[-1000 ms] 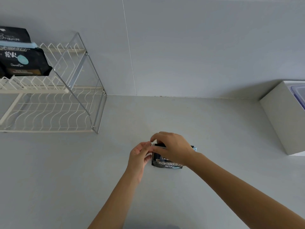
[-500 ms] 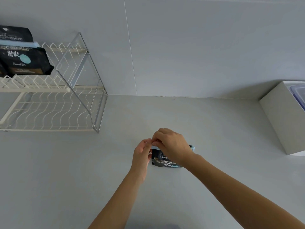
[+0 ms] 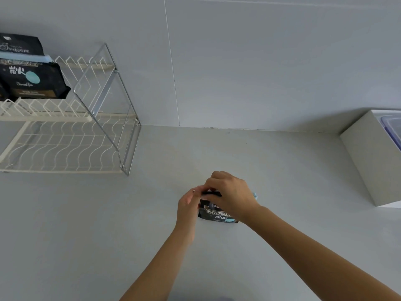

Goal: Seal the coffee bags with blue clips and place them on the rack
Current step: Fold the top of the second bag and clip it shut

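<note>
Head view: a black coffee bag (image 3: 217,215) stands on the grey counter (image 3: 282,170), near the middle of the frame and well apart from the rack (image 3: 71,135). The right hand (image 3: 230,193) is folded over the top of the bag, fingers curled down and grasping its upper edge. The left hand (image 3: 188,203) is at the bag's upper left corner, fingertips pinched together against that edge and touching the right hand's fingers. A small piece of a blue clip (image 3: 255,195) protrudes just beyond the right wrist, at the bag's top right; the remainder of the clip is hidden beneath the hand, so whether it is closed cannot be determined. The wire rack sits at the left on the counter against the wall (image 3: 260,61). Its upper tier carries a second coffee bag (image 3: 32,81), black with a teal dot, a pale blue clip (image 3: 23,58) across its top. Behind it stands another black bag (image 3: 19,44), partly cut off by the frame edge. The lower tier of the rack shows only wire. A white box (image 3: 368,161) occupies the counter at the far right, with a clear plastic container (image 3: 392,129) on top.
</note>
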A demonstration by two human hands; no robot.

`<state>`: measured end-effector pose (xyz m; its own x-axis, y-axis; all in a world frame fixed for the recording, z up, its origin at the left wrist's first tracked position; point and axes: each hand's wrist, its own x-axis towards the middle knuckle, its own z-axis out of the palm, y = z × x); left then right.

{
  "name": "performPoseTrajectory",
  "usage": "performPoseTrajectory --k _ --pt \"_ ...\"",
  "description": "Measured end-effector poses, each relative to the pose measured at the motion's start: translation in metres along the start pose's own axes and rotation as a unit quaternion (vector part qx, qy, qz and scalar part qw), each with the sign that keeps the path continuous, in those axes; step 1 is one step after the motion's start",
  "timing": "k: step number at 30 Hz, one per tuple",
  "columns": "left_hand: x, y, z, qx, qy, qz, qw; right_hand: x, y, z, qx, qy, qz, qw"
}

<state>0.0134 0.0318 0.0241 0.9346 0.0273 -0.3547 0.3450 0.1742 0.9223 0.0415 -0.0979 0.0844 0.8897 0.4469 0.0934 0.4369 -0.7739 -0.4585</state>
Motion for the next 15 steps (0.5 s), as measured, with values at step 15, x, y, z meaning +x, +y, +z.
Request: performPoseTrajectory --k 15 --pt "-0.005 0.005 0.000 0.017 -0.023 -0.004 1.000 -0.006 -0.011 0.007 0.043 0.118 -0.026 0.992"
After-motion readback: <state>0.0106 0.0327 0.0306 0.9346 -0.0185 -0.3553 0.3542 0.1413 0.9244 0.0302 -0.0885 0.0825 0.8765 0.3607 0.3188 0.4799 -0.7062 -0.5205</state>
